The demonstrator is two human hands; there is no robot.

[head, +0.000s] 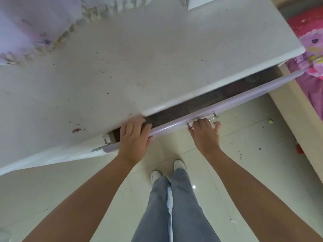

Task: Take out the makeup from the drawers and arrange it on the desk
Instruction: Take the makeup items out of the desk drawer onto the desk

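I see my right hand curled on the handle, left hand gripping the drawer rim, barely open; no makeup out beyond my fingers, desk bare.

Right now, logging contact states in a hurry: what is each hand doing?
Left hand: fingers curled over the drawer front's top edge.
Right hand: fingers hooked on the handle, thumb out.
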